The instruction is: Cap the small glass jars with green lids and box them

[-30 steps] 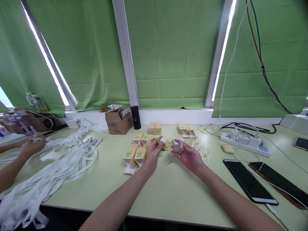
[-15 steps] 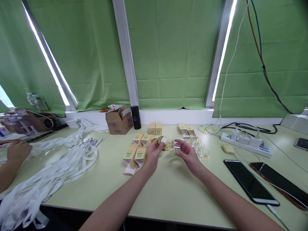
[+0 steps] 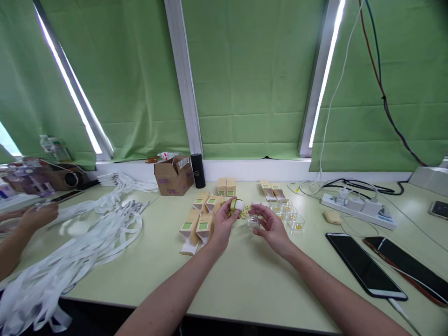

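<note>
My left hand (image 3: 223,226) is closed around a small round item (image 3: 239,205), white on top with a yellow-green band; what exactly it is I cannot make out. Facing it, my right hand (image 3: 275,231) grips a small clear plastic container (image 3: 252,220) between thumb and fingers, just above the table. Several similar clear containers (image 3: 297,222) with gold-coloured bits inside stand beyond my right hand. Small gold-and-green pieces (image 3: 245,213) lie between the hands. To the left of my left hand are several opened beige boxes (image 3: 189,227) with green labels.
More beige boxes (image 3: 226,186) stand at the back, near a cardboard carton (image 3: 174,176) and a black cylinder (image 3: 198,171). White straps (image 3: 91,242) cover the left side, beside another person's hand (image 3: 40,217). Phones (image 3: 364,263) and a power strip (image 3: 357,210) lie right.
The clear container in my right hand has tipped and moved slightly down and left. The round item in my left hand has turned a little. The other person's hand has moved right.
</note>
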A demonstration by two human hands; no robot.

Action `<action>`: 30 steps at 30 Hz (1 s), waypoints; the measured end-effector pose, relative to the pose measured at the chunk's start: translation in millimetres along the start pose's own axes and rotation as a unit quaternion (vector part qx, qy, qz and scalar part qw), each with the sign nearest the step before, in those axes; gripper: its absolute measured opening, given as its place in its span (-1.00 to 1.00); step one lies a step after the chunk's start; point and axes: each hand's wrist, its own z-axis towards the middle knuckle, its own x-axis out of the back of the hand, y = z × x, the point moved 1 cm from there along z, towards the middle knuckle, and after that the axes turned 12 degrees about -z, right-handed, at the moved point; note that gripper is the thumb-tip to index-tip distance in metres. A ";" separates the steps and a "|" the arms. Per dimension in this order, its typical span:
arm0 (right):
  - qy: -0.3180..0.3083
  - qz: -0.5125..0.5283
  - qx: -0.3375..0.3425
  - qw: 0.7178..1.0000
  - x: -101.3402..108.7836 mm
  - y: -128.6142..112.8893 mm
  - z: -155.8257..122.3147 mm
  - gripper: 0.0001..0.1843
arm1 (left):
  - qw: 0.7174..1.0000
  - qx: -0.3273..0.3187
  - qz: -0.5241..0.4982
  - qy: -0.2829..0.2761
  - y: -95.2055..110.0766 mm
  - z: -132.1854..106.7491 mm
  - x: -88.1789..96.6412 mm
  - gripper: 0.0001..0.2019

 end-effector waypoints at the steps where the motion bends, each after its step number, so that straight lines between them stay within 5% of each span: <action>1: -0.004 0.008 0.001 1.000 0.4 0.4 0.2 -0.29 | 1.000 -0.001 0.003 0.002 0.8 -0.3 -0.7 -0.43; 11: -0.012 0.168 -0.050 0.985 6.4 -3.2 1.8 -0.51 | 1.000 -0.006 0.023 0.000 2.2 -2.4 -2.6 -0.42; 30: 0.034 0.133 -0.098 0.986 1.1 -2.5 4.5 -0.48 | 0.973 -0.058 0.208 -0.075 2.5 -10.2 -7.7 -0.51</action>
